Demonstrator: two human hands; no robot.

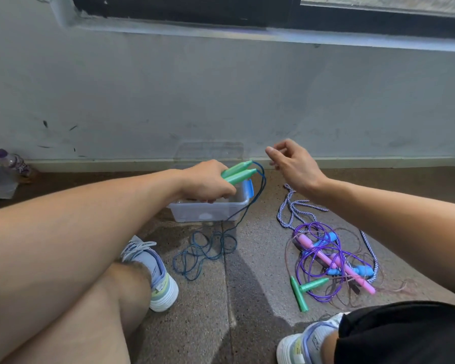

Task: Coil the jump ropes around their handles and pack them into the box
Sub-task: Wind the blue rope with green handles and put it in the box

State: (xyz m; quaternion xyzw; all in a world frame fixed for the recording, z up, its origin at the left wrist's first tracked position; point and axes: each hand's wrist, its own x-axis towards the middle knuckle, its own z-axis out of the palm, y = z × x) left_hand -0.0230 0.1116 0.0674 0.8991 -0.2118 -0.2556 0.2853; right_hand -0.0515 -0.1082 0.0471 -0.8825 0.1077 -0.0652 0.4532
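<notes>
My left hand (208, 181) grips two green handles (238, 172) side by side above the clear plastic box (210, 210). Their dark blue rope (205, 252) hangs down past the box's right side and lies in loose loops on the floor. My right hand (290, 164) hovers to the right of the handles with fingers apart, holding nothing. On the floor at right lies a tangle of ropes: a purple rope (318, 256) with pink handles (352, 274), light blue handles (363, 270), two green handles (304, 291), and a blue-and-white braided rope (290, 208).
I sit on a speckled floor facing a grey wall (221, 101). The box's clear lid (210, 152) leans against the wall behind it. A plastic bottle (11, 161) lies at far left. My shoes (155, 277) (305, 342) and bent legs fill the foreground.
</notes>
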